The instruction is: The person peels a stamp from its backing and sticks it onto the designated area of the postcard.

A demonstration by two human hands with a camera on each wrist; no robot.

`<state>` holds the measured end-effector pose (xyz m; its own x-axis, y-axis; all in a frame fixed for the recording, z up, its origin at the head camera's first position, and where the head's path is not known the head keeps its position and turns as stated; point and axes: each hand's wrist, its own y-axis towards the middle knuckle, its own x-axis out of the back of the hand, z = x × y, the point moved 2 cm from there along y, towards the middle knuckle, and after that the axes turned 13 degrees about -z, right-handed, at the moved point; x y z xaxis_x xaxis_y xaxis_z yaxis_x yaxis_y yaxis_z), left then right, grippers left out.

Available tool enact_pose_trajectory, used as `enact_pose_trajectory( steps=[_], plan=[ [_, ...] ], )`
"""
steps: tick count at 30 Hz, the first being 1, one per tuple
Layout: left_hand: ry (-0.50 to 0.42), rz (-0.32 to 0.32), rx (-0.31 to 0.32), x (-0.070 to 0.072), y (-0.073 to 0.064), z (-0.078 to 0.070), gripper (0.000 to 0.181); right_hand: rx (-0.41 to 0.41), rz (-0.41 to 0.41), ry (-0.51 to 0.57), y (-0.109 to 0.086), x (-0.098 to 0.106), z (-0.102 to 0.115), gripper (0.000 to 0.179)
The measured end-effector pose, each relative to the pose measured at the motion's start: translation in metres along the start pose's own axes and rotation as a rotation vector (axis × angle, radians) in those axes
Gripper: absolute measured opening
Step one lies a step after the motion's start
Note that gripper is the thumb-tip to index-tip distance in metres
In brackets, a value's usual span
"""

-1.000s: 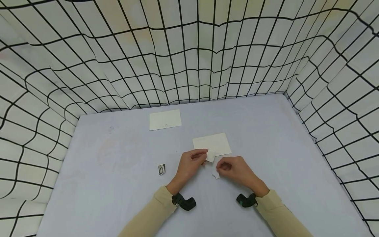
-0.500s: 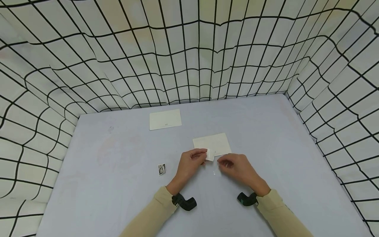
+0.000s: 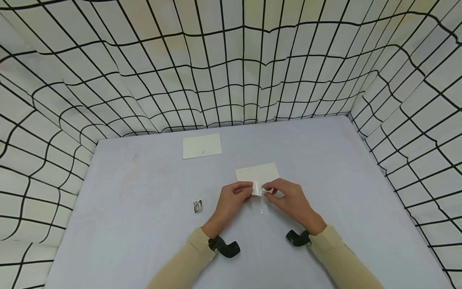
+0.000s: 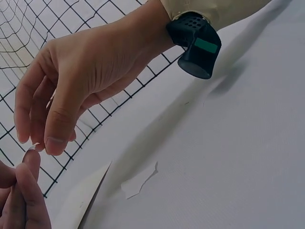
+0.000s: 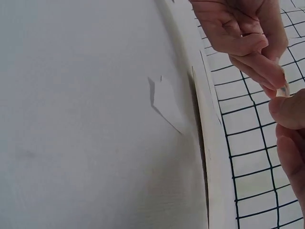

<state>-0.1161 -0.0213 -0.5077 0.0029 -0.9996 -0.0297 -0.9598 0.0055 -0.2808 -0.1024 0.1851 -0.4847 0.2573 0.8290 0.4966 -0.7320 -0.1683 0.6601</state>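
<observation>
A small square of white paper [image 3: 256, 188], glossy on its face, is held up between both hands. My left hand [image 3: 232, 200] pinches it along the left side. The thumb and index finger of my right hand [image 3: 290, 202] pinch its right edge; only a sliver of the paper [image 4: 34, 147] shows in the left wrist view. Below the hands a torn scrap of white paper [image 4: 139, 182] lies on the table, and the right wrist view shows that scrap [image 5: 167, 102] too. Just behind the fingers lies a cream card [image 3: 257, 171], partly covered by the hands.
Another cream card [image 3: 202, 146] lies farther back on the white table [image 3: 137, 224]. Left of the left hand is a small stamp-like picture [image 3: 197, 206] in black and white. Black netting [image 3: 231, 76] over pale walls rises at the back and both sides.
My right hand let the torn scrap drop onto the table, then moved up and left to the small paper and took its right edge. The left hand stays nearly still.
</observation>
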Motion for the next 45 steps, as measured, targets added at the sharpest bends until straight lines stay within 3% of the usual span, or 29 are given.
enact_pose_trajectory(
  steps=[12, 16, 20, 23, 28, 35, 39, 45],
  plan=[
    [-0.053, 0.041, 0.025, -0.001, -0.002, -0.002, 0.034, 0.208, -0.076, 0.002, 0.008, -0.003, 0.002, 0.030],
    [-0.026, 0.067, 0.024, 0.000, -0.003, -0.001, 0.032, 0.224, -0.088, -0.004, 0.009, -0.004, 0.001, 0.028],
    [0.034, 0.088, -0.005, 0.000, -0.002, -0.002, 0.028, 0.191, -0.100, 0.011, 0.011, -0.003, -0.002, 0.022],
    [0.151, 0.077, -0.106, 0.001, -0.002, -0.006, 0.026, 0.147, -0.113, 0.018, 0.013, -0.002, -0.005, 0.021],
    [0.432, 0.022, -0.359, 0.005, -0.002, -0.017, 0.027, 0.043, -0.107, -0.023, 0.020, 0.002, -0.012, 0.024],
    [0.749, -0.007, -0.626, 0.007, 0.001, -0.030, 0.045, -0.141, -0.082, -0.063, 0.030, 0.009, -0.026, 0.014],
    [0.928, 0.029, -0.693, 0.007, 0.004, -0.033, 0.055, -0.268, -0.061, -0.057, 0.036, 0.011, -0.034, 0.010],
    [1.141, 0.132, -0.659, 0.008, 0.011, -0.025, 0.070, -0.402, -0.024, -0.070, 0.040, 0.011, -0.047, 0.012]
  ],
)
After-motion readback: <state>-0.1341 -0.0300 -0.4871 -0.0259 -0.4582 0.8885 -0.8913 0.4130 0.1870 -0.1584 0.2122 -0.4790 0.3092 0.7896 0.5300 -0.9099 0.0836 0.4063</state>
